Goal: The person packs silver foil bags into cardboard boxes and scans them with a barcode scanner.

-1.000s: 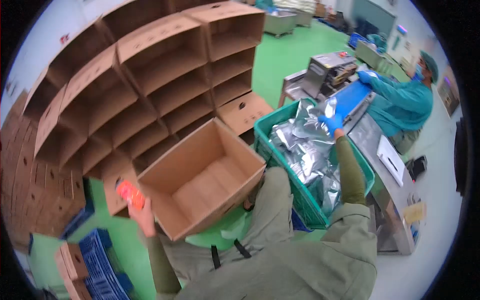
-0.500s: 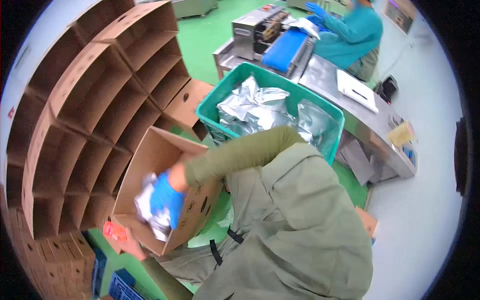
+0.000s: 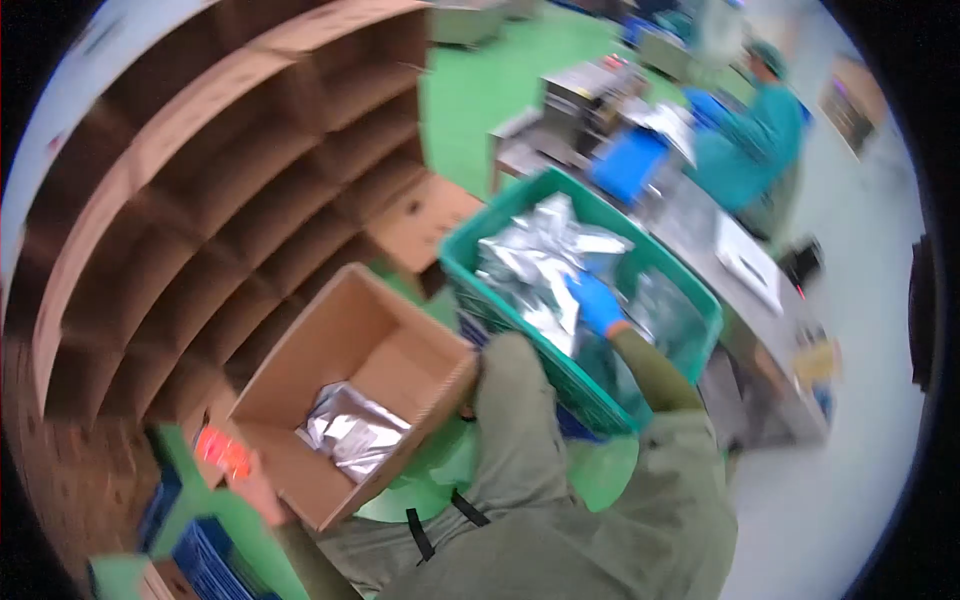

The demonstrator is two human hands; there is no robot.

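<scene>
In the head view, blurred by motion, the person's right hand [image 3: 595, 302], in a blue glove, reaches into the green crate [image 3: 700, 300] at about 2 o'clock from the cardboard box. The glove lies on the heap of silver pouches [image 3: 535, 260] piled in the crate; the fingers curl down among the foil, but the blur hides whether they pinch a pouch or only press on it. The olive sleeve [image 3: 645, 365] runs back from the glove toward the body.

The cardboard box [image 3: 330, 345] stands open at the person's knee, tilted toward the camera. One silver pouch [image 3: 352, 432] lies flat on its floor, toward the near wall.

The left hand [image 3: 258, 492] shows at 7 o'clock from the box, at its outer lower corner. It is bare and smeared; whether it grips the box wall cannot be told. Just above it sits a small orange thing [image 3: 222, 452], too blurred to name.

Stacked open cartons [image 3: 200, 200] fill the 10 o'clock side. At 1 o'clock a co-worker [image 3: 755, 140] in teal sits at a steel table [image 3: 700, 225], partly cut off by the frame.
</scene>
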